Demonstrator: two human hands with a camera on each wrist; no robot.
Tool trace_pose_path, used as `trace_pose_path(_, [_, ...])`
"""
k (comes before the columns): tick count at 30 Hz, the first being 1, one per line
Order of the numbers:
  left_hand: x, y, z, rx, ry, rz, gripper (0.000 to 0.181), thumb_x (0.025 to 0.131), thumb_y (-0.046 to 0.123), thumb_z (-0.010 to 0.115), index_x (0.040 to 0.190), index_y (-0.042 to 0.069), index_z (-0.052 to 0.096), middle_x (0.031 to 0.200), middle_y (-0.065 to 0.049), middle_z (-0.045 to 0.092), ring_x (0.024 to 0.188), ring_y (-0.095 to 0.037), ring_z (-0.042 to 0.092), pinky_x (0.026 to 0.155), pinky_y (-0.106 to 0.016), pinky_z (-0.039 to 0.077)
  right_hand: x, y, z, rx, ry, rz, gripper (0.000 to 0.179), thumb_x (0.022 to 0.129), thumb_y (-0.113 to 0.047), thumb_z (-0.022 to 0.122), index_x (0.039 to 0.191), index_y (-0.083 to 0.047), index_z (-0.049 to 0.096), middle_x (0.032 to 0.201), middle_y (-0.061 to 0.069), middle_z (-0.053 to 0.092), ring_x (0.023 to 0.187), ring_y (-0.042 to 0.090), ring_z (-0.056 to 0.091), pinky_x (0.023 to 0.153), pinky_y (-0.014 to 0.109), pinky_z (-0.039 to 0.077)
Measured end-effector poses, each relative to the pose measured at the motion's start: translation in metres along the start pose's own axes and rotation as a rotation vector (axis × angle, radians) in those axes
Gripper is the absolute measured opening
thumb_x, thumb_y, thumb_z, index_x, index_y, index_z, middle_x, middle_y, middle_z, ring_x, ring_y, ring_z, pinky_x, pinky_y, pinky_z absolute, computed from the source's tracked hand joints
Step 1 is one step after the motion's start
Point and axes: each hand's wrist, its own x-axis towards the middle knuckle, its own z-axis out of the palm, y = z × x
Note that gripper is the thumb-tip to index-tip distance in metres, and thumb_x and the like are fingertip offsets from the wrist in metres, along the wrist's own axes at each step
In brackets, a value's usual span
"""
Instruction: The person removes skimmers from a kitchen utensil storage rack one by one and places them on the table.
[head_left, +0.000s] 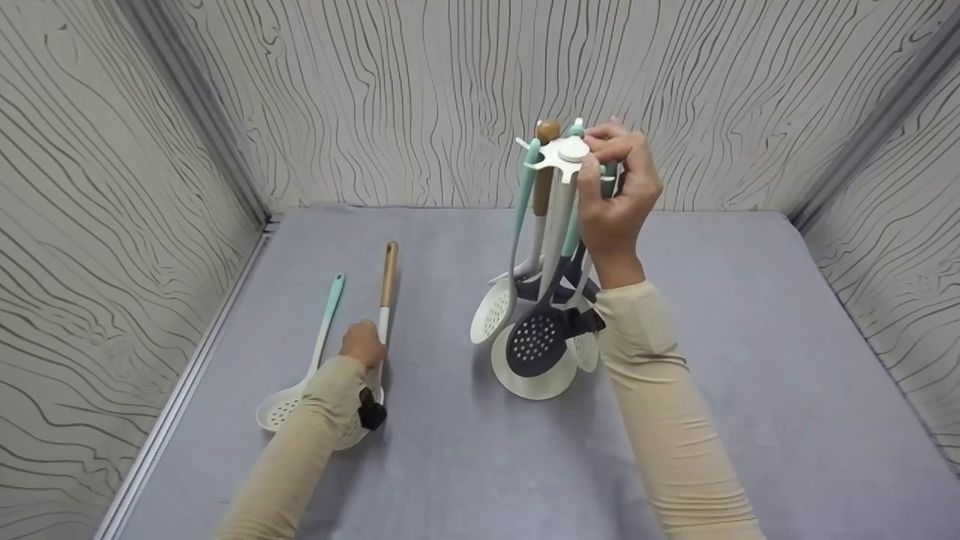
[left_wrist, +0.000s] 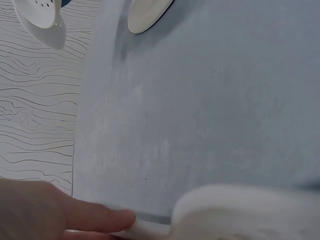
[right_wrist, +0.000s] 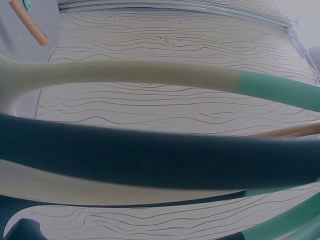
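Note:
My left hand (head_left: 363,345) grips a white skimmer with a wooden-ended handle (head_left: 388,277) around its white neck. Its holed head is partly covered by my wrist and camera; the left wrist view has this white head (left_wrist: 240,207) close and blurred beside my fingers. To its left lies another white skimmer with a mint handle (head_left: 330,307). My right hand (head_left: 619,206) holds the white top of a utensil rack (head_left: 555,155), thumb in front and fingers behind. From the rack hang a black skimmer (head_left: 536,343), a white skimmer (head_left: 493,311) and several more utensils, partly overlapping.
The rack's round white base (head_left: 534,386) stands on a grey-blue cloth-covered table (head_left: 450,465). Wood-patterned panels (head_left: 405,97) close in the back and sides. A metal rail (head_left: 187,375) runs along the left edge. Hanging handles (right_wrist: 150,155) fill much of the right wrist view.

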Motion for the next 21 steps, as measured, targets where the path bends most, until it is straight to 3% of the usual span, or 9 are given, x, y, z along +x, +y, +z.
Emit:
trace_pose_path(5, [0.005, -0.002, 0.003, 0.044, 0.000, -0.011, 0.018, 0.084, -0.003, 0.058, 0.097, -0.014, 0.059, 0.095, -0.030, 0.066, 0.083, -0.035, 0.065, 0.069, -0.039, 0.058, -0.001, 0.000, 0.000, -0.006, -0.002, -0.002, 0.026, 0.077, -0.012, 0.054, 0.074, 0.013, 0.053, 0.082, 0.029, 0.061, 0.092, 0.015, 0.066, 0.111, 0.041, 0.047])
trace_pose_path(13, [0.016, -0.004, 0.010, 0.072, -0.008, -0.043, 0.021, 0.084, -0.001, 0.058, 0.100, -0.015, 0.061, 0.097, -0.030, 0.068, 0.079, -0.030, 0.065, 0.068, -0.038, 0.058, -0.001, 0.001, 0.000, -0.009, 0.000, -0.005, 0.026, 0.076, -0.013, 0.054, 0.074, 0.013, 0.053, 0.081, 0.030, 0.061, 0.091, 0.012, 0.065, 0.110, 0.042, 0.047])
trace_pose_path(21, [0.019, -0.005, 0.011, 0.114, -0.014, -0.054, 0.025, 0.085, 0.000, 0.059, 0.104, -0.017, 0.061, 0.099, -0.031, 0.068, 0.088, -0.037, 0.068, 0.075, -0.042, 0.061, 0.000, 0.000, 0.000, -0.021, -0.001, -0.001, 0.026, 0.076, -0.013, 0.054, 0.074, 0.013, 0.054, 0.083, 0.030, 0.063, 0.092, 0.017, 0.065, 0.111, 0.041, 0.047])
